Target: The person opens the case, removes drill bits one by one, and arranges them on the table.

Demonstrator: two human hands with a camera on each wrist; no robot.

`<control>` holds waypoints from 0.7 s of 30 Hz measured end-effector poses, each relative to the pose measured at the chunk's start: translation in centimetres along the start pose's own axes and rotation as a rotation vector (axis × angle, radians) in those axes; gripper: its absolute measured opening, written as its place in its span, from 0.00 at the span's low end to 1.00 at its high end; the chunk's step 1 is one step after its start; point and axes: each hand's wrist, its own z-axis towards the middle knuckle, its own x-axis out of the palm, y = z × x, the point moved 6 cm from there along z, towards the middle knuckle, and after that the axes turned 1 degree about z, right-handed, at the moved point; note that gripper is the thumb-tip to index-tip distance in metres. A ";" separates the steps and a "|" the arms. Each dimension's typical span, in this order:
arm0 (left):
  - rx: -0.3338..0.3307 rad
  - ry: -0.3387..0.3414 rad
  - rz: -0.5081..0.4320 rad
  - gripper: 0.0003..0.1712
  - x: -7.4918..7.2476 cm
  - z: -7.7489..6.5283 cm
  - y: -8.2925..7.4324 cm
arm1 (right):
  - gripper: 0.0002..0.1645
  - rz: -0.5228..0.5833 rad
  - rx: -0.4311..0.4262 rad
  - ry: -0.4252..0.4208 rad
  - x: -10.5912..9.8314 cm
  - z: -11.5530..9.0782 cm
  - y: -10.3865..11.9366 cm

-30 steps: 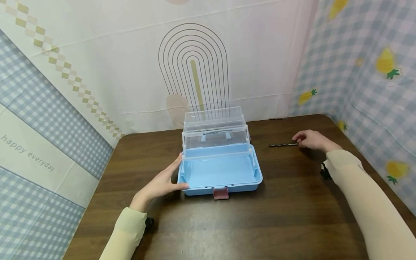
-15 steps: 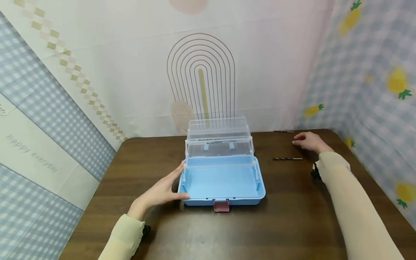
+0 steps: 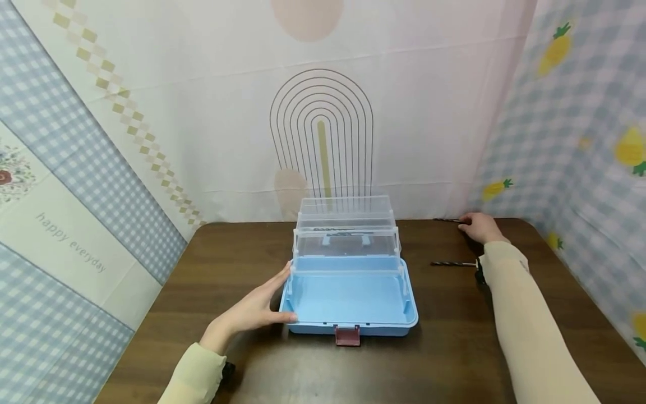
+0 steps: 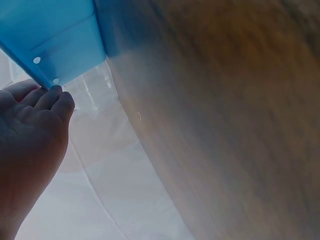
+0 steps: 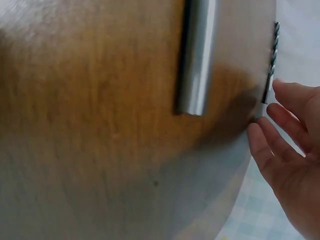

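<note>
1. My left hand lies flat against the left wall of the blue toolbox, fingers straight and thumb along its front corner; it presses the box without gripping it.
2. The left wrist view shows my fingertips touching the blue corner of the box, right where the clear tray begins.
3. The toolbox sits open in the middle of the brown surface, its clear trays stepped back and upward behind the blue base, and a dark red latch hanging at the front edge.
4. My right hand is stretched to the far right of the surface, fingers relaxed and loosely spread, holding nothing.
5. Its fingertips are at the end of a thin drill bit lying along the far edge; in the right wrist view that bit is just beside my fingers, though I cannot tell whether they touch it.
6. A second, thicker drill bit lies nearer to me, between the toolbox and my right sleeve.
</note>
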 end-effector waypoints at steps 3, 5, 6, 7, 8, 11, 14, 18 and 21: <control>-0.001 0.001 0.005 0.64 -0.2 0.0 0.0 | 0.23 -0.034 -0.022 -0.010 0.2 0.4 0.1; -0.003 0.015 0.011 0.64 -0.2 0.0 0.0 | 0.23 -0.065 -0.032 -0.004 0.5 0.7 0.2; -0.003 0.020 0.018 0.64 -0.2 0.0 0.1 | 0.23 -0.079 -0.037 0.001 0.6 0.9 0.4; -0.004 0.027 0.014 0.64 0.0 -0.2 0.2 | 0.24 -0.099 -0.045 0.008 0.9 0.8 0.3; -0.006 0.026 0.010 0.64 0.0 -0.3 0.2 | 0.24 -0.111 -0.053 0.014 1.2 0.7 0.3; -0.003 0.008 0.001 0.64 -0.2 -0.3 0.3 | 0.23 -0.143 -0.071 0.018 1.5 0.9 0.6; 0.007 -0.004 0.006 0.64 -0.4 -0.2 0.3 | 0.20 -0.172 -0.064 0.014 1.6 1.1 0.9; 0.012 0.011 0.016 0.64 -0.1 0.0 0.3 | 0.15 -0.189 -0.060 0.005 1.5 1.1 1.2; 0.013 0.007 0.014 0.64 0.0 0.1 0.3 | 0.12 -0.193 -0.097 -0.006 1.4 1.0 1.5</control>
